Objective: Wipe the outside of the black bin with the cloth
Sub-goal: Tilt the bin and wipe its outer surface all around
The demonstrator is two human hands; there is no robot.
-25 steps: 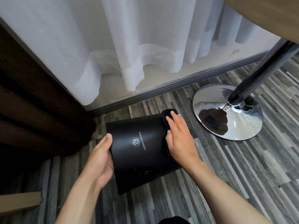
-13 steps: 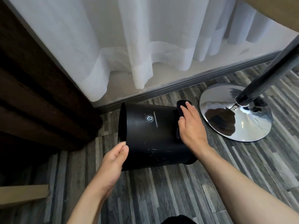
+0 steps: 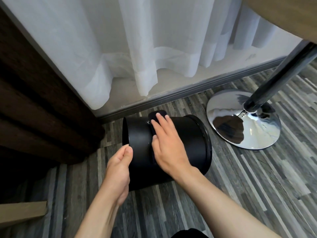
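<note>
— Where is the black bin (image 3: 185, 143) from where you stand?

— On its side on the grey plank floor (image 3: 240, 186), just in front of the baseboard (image 3: 188, 91) under the white curtain (image 3: 154, 48). Its long axis runs left to right. The open mouth faces left, toward the dark wooden furniture (image 3: 34, 100); the ridged base end points right, toward the chrome foot (image 3: 243, 121) of the table.

— Anything inside the bin?

— I can only see a thin sliver of the opening, edge-on, and it is dark. I cannot tell whether it holds anything.

— And the cloth?

— The dark cloth (image 3: 155, 117) lies across the upper curve of the bin's wall, roughly midway along it. The right hand (image 3: 169, 143) is laid flat on top, fingers spread and extended, pressing the cloth against the bin. One end of the cloth shows beyond the fingertips at the far side, and a strip shows along the hand's left edge.

— What about the other hand?

— The left hand (image 3: 118, 170) is at the mouth end, nearest me. Thumb and fingers are drawn together against the rim there, bracing it; whether they actually pinch the edge I cannot tell.

— How close is the chrome foot?

— Near the bin's base end, but apart from it, with floor between. The dark pole (image 3: 281, 74) rises from it, slanting up to the wooden tabletop (image 3: 291, 16).
</note>
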